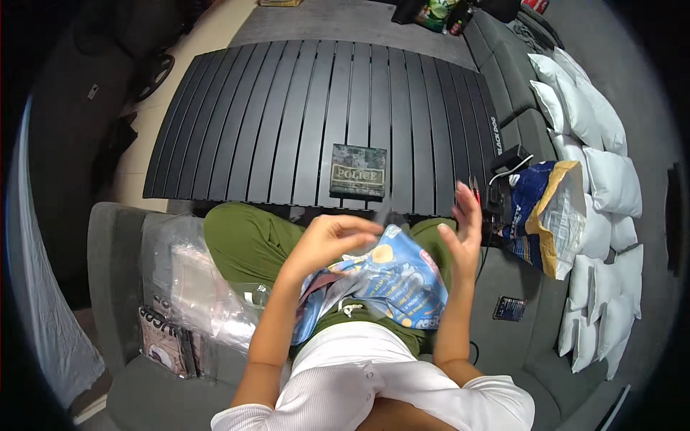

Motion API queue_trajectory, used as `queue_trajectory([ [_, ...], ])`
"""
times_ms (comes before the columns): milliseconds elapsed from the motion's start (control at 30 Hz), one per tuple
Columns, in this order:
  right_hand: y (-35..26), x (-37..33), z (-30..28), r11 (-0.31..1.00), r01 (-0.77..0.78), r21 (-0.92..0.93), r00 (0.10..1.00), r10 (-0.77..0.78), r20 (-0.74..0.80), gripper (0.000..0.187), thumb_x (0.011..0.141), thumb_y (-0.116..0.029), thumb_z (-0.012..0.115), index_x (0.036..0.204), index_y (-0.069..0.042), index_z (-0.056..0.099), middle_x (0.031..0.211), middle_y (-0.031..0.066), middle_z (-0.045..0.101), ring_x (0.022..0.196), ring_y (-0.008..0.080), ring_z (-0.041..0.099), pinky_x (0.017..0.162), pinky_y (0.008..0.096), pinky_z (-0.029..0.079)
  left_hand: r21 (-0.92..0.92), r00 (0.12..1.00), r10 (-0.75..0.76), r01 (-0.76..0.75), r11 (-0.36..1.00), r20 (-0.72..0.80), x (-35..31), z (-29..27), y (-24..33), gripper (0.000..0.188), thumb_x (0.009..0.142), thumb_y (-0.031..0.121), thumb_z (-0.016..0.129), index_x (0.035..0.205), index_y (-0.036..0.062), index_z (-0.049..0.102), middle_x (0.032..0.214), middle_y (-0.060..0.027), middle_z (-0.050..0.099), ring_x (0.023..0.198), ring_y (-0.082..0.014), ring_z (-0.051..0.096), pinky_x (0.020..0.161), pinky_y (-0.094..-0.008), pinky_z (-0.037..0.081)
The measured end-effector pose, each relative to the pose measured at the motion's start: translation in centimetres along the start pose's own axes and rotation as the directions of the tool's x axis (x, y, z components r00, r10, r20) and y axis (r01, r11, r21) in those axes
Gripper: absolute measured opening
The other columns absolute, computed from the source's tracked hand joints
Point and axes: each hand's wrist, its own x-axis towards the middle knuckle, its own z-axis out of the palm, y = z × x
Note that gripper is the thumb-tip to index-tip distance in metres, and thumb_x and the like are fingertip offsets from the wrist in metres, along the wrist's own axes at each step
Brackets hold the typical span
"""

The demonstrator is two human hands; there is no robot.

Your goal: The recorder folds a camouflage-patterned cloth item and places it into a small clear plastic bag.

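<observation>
My left hand [332,243] hovers over my lap, its fingers stretched to the right with a gap by the thumb. A faint translucent smear shows by its fingertips; I cannot make out whether they touch it. My right hand [467,224] is raised with thumb and fingers apart, holding nothing visible. Between and below the hands, a light blue printed piece [410,280], bag or cloth, lies crumpled on my lap. Beyond them, a dark camouflage-patterned square pack [358,172] with a lettered patch rests near the close edge of the black slatted table [287,122].
Left on the sofa lie clear plastic bags [205,291] and packed dark printed items [167,341]. To the right stand an open blue and yellow bag [550,215], a black charger with cable [510,161], a small dark pack [510,308] and several white pillows [611,179].
</observation>
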Motion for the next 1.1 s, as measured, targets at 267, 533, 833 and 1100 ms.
queue_trajectory([
  [267, 0.1, 1.5, 3.0, 0.771, -0.568, 0.286, 0.643, 0.199, 0.739, 0.071, 0.07, -0.003, 0.07, 0.131, -0.002, 0.034, 0.098, 0.0138, 0.061, 0.094, 0.0189, 0.059, 0.083, 0.0296, 0.045, 0.115, 0.984, -0.011, -0.01, 0.993, 0.177, -0.1, -1.2, 1.0, 0.024, 0.075, 0.006, 0.068, 0.098, 0.0001, 0.065, 0.086, -0.0053, 0.065, 0.079, -0.0098, 0.06, 0.073, -0.0229, 0.047],
  [533, 1.0, 1.0, 3.7, 0.814, -0.441, 0.379, 0.891, 0.344, 0.297, 0.044, 0.074, 0.001, 0.065, 0.115, -0.001, 0.046, 0.081, 0.0091, 0.064, 0.078, 0.0156, 0.062, 0.077, 0.0274, 0.048, -0.432, 0.949, -0.138, 0.001, 0.902, -0.285, 0.1, -2.0, -1.5, 0.045, 0.076, 0.001, 0.066, 0.119, 0.0004, 0.05, 0.092, -0.0091, 0.064, 0.085, -0.0134, 0.061, 0.076, -0.0244, 0.051],
  [833, -2.9, 0.3, 5.3, 0.757, 0.475, -0.45, 0.872, -0.474, 0.124, 0.015, 0.067, -0.002, 0.069, 0.081, -0.007, 0.067, 0.098, 0.0066, 0.063, 0.109, 0.0284, 0.047, 0.092, 0.0384, 0.036, -0.356, 0.909, 0.013, -0.176, 0.918, -0.417, 0.1, 1.6, -1.5, 0.046, 0.078, 0.001, 0.064, 0.121, -0.0002, 0.048, 0.095, -0.0105, 0.064, 0.086, -0.0137, 0.062, 0.077, -0.0262, 0.051],
  [1100, -2.7, 0.4, 6.3, 0.863, 0.426, -0.272, 0.902, -0.383, 0.198, 0.015, 0.065, -0.005, 0.071, 0.08, -0.005, 0.067, 0.089, 0.0072, 0.065, 0.097, 0.0285, 0.055, 0.086, 0.0379, 0.042, -0.06, 0.875, 0.304, -0.351, 0.935, -0.376, -0.5, 3.7, -1.1, 0.049, 0.081, -0.001, 0.059, 0.127, 0.0023, 0.044, 0.092, -0.0076, 0.065, 0.081, -0.0084, 0.059, 0.074, -0.0217, 0.047],
])
